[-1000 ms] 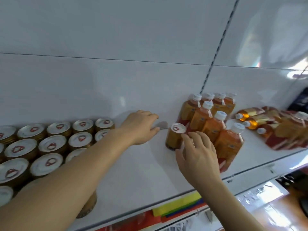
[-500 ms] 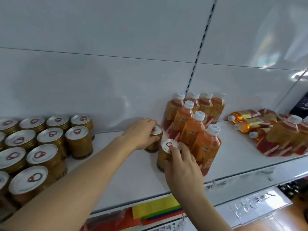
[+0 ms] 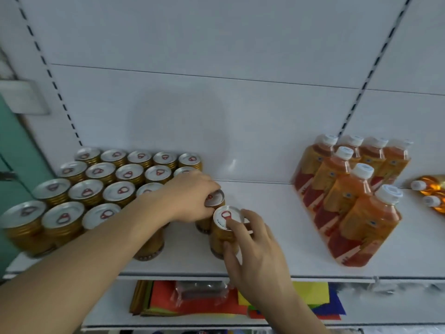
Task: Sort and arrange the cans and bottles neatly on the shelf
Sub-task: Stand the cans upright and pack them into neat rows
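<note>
Each hand, left hand (image 3: 192,197) and right hand (image 3: 255,247), clamps one stiff, probably slippery can (image 3: 225,227) near its top rim.

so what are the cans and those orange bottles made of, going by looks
The cans look metal: shiny silver lids with pull tabs over ribbed gold walls. The bottles seem to be clear plastic, since the orange drink shows through, with white matte screw caps and glossy red labels, probably plastic film.
</note>
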A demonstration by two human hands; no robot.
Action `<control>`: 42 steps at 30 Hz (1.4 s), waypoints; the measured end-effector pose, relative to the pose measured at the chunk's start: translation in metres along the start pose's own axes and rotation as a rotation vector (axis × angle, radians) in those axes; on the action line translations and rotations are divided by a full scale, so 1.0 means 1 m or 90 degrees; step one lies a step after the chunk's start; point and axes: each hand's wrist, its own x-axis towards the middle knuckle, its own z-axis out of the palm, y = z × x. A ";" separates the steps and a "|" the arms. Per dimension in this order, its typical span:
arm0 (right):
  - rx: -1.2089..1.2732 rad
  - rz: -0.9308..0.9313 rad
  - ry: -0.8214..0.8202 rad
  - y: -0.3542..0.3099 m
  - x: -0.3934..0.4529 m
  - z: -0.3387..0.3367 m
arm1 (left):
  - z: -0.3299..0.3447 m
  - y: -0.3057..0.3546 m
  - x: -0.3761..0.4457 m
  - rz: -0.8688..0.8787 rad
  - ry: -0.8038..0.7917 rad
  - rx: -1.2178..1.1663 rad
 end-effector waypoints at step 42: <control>-0.074 0.000 0.025 -0.090 0.008 0.048 | 0.014 -0.078 -0.042 0.042 0.010 -0.124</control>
